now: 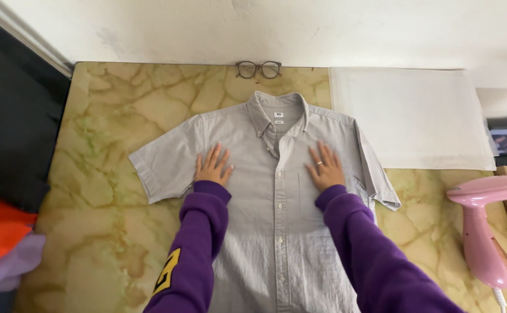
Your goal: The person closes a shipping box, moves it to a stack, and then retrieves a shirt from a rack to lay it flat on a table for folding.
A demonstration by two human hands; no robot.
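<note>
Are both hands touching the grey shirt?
Touching. The head view shows the left hand and right hand pressed flat on the grey shirt.

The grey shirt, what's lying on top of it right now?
Both hands lie flat on the grey shirt: left hand on one chest panel, right hand above the pocket. Purple sleeves cover part of the lower front.

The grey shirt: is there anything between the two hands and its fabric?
Nothing visible. The left hand and the right hand both lie flat, palms down, directly on the chest of the grey shirt, one on each side of the button line.
</note>
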